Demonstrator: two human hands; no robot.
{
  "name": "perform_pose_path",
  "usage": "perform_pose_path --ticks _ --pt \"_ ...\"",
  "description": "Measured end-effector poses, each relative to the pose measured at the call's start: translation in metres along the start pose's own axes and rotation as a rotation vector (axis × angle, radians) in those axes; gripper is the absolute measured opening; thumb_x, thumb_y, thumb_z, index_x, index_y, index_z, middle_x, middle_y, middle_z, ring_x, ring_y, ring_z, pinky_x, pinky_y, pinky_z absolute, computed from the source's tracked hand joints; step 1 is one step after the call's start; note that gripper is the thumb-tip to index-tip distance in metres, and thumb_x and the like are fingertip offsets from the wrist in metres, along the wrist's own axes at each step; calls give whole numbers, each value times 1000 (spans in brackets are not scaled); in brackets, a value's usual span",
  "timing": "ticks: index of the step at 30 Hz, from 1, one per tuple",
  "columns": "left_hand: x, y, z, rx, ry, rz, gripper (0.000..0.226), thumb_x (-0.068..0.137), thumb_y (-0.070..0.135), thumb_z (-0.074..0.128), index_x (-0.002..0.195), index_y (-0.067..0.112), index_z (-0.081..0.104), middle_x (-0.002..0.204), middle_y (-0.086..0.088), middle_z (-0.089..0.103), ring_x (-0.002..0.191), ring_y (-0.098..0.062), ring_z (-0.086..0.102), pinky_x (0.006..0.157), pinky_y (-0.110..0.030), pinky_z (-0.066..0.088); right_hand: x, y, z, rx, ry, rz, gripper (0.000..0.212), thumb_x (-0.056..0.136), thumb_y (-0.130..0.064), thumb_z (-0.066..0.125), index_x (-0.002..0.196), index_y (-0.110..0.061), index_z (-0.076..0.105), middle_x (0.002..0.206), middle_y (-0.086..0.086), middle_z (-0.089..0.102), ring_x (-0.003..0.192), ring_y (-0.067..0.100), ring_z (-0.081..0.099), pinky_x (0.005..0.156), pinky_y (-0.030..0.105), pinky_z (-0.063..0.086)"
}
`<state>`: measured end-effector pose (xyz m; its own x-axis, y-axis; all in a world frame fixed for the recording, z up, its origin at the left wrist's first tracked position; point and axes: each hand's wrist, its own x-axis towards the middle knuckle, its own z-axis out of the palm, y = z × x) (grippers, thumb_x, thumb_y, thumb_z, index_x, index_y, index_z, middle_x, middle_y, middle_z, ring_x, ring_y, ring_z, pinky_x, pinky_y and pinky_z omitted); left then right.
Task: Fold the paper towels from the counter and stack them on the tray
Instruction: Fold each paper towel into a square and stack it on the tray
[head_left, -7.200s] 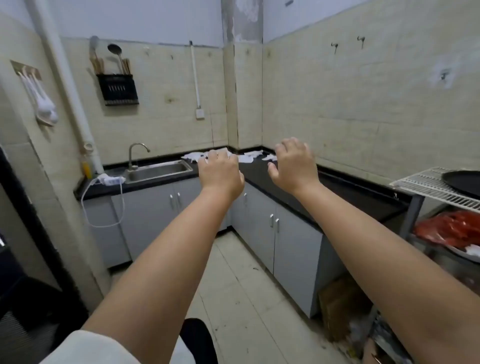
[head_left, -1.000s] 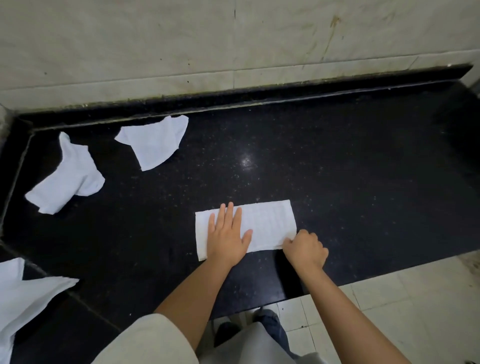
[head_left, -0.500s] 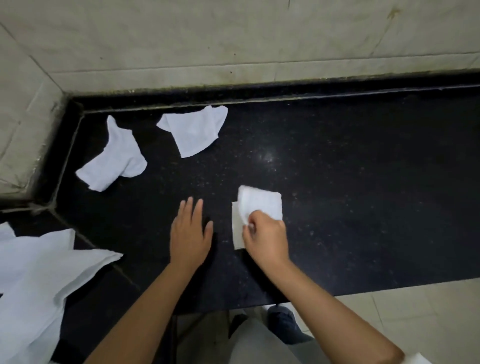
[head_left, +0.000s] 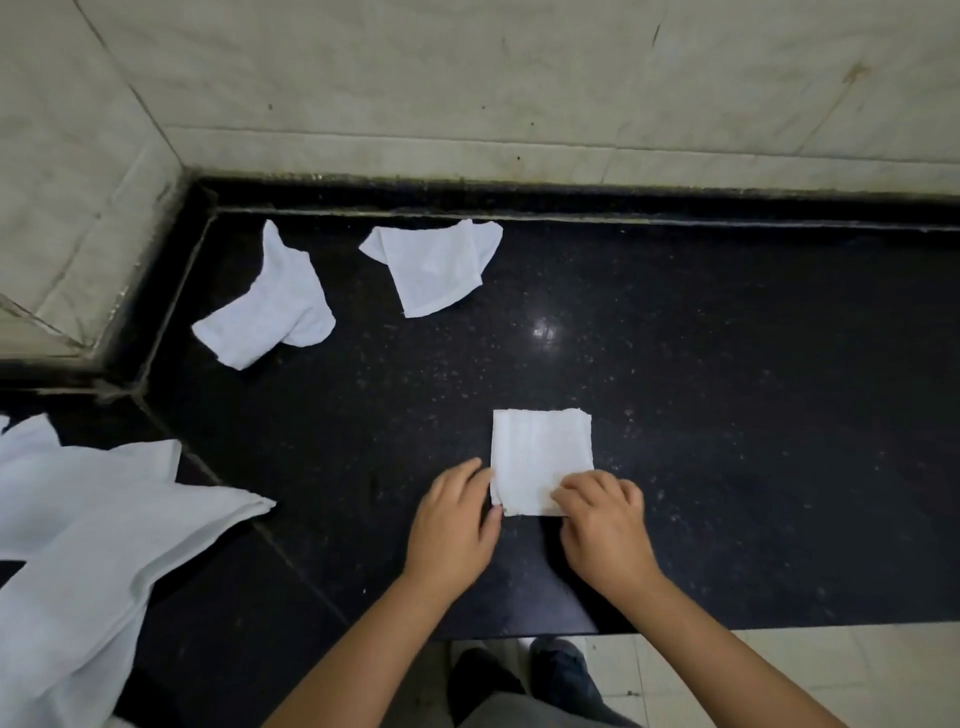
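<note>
The folded paper towel (head_left: 540, 457) is lying flat as a near-square pad on the black worktop (head_left: 727, 389), lower centre of the frame, close to the front edge. The left hand (head_left: 454, 530) is sitting against the pad's left edge, fingers loosely curled, fingertips touching the edge at its lower left corner; it is not holding anything. The right hand (head_left: 605, 525) is covering the pad's lower right corner with bent fingers pressing down on it. Whether the thumb is under the corner cannot be told, so this grip reads as a press, possibly a pinch.

Unfolded stock is remaining on the worktop: one crumpled towel (head_left: 267, 306) at upper left, one loosely creased towel (head_left: 436, 270) at upper centre, and a larger heap of towels (head_left: 93, 525) at the left edge of the frame. The tray is not in view.

Judged step: squaring and flattening the pad before the transfer to the tray.

Possible faults from this state:
- Layers springing open. Cause: lifting by one corner only, or releasing the press before the crease is set. The upper right corner is already showing slightly offset layers.
- Pad sliding off the front edge. Cause: dragging it toward the body across the smooth, polished surface.
- Tearing or creasing. Cause: excess fingertip pressure on thin paper.
- Uneven stack later. Cause: misaligned edges being left uncorrected now.
</note>
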<state>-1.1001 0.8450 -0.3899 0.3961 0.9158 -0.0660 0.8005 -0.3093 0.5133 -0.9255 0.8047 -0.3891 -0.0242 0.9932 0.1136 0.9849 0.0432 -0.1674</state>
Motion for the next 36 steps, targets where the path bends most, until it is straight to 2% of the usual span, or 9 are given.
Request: perform_pose_path --ticks 5,10,14,19,23,26,30,32,36 --pt "11 23 7 -84 -50 -31 51 92 27 51 140 16 35 142 0 33 126 -15 41 100 -24 39 7 24 -1 99 -67 100 30 44 8 83 65 -10 70 74 5 69 59 27 64 48 29 55" --pt "13 22 25 36 4 114 36 54 22 87 85 14 70 94 0 66 77 -17 67 57 -27 59 -3 29 1 181 -70 91 24 56 8 78 75 -4 71 78 9 68 63 26 65 56 26 56" --pt "16 17 22 215 28 140 34 49 32 89 76 22 71 90 5 68 77 -15 67 61 -30 55 -1 32 -3 82 -117 14 38 46 4 78 80 -10 71 82 6 68 63 26 63 54 30 54" --pt "25 16 14 302 5 215 31 51 36 88 72 19 73 83 3 69 77 -21 66 62 -34 54 19 40 -16 -20 -256 -149 30 34 0 82 52 -14 64 57 -1 59 46 18 55 39 17 43" --pt "27 23 13 434 -61 243 39 43 51 85 57 21 65 65 7 61 66 -17 62 56 -30 51 28 44 -27 35 -436 -282 7 60 -2 69 59 -4 62 65 11 61 56 28 60 47 25 47" --pt "28 31 21 527 -22 301 29 54 40 81 58 21 59 62 6 57 66 -16 56 63 -28 42 32 52 -43 121 -440 -147 20 84 -10 47 86 0 64 91 11 59 85 29 57 67 33 42" --pt "33 64 27 528 87 451 17 72 16 41 57 17 50 56 2 51 60 -19 43 57 -26 28 15 87 -76 271 -403 -45 21 84 -7 46 87 1 65 90 12 55 88 28 57 72 33 44" --pt "41 97 27 472 142 573 16 73 13 41 61 15 51 55 0 51 51 -18 45 46 -27 33 -3 118 -95 372 -345 31 22 85 -5 50 96 -3 69 95 12 57 89 23 57 78 25 43" --pt "56 200 44 395 141 758 9 80 22 40 79 15 46 62 0 55 54 -18 49 43 -25 40 -60 196 -145 469 -185 196 22 81 -3 58 97 -8 71 92 -2 49 83 12 51 65 5 34"
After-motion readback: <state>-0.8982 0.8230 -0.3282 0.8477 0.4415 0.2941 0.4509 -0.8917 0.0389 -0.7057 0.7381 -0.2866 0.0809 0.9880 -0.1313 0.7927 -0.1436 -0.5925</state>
